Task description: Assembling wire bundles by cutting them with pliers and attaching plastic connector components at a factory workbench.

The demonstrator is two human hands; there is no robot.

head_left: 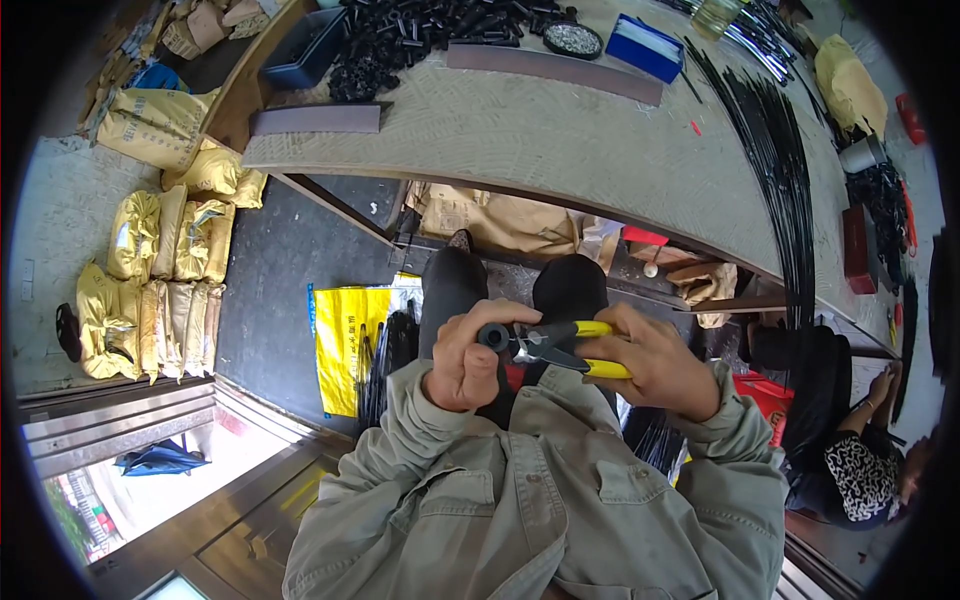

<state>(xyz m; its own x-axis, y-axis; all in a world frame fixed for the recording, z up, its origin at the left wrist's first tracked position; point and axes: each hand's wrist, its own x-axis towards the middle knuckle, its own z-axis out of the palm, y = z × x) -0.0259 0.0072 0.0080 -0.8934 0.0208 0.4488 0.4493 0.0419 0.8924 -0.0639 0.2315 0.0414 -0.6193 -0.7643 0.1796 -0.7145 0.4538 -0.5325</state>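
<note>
In front of my lap, my left hand (462, 368) is closed around a small black cylindrical part (493, 337) with a round hole in its end. My right hand (655, 362) grips a pair of pliers (606, 369) by its yellow handles. The metal jaws of the pliers point left and meet the black part beside my left fingers. Just what the jaws grip is too small to make out. Both hands are above my knees, short of the workbench (480, 140).
Many black parts (440, 30) are heaped on the bench beside a blue bin (305, 48). A blue box (645, 48), a round dish (573, 40) and long black strips (765, 150) lie further right. Yellow sacks (180, 240) line the left wall. Another person (862, 470) sits at the right.
</note>
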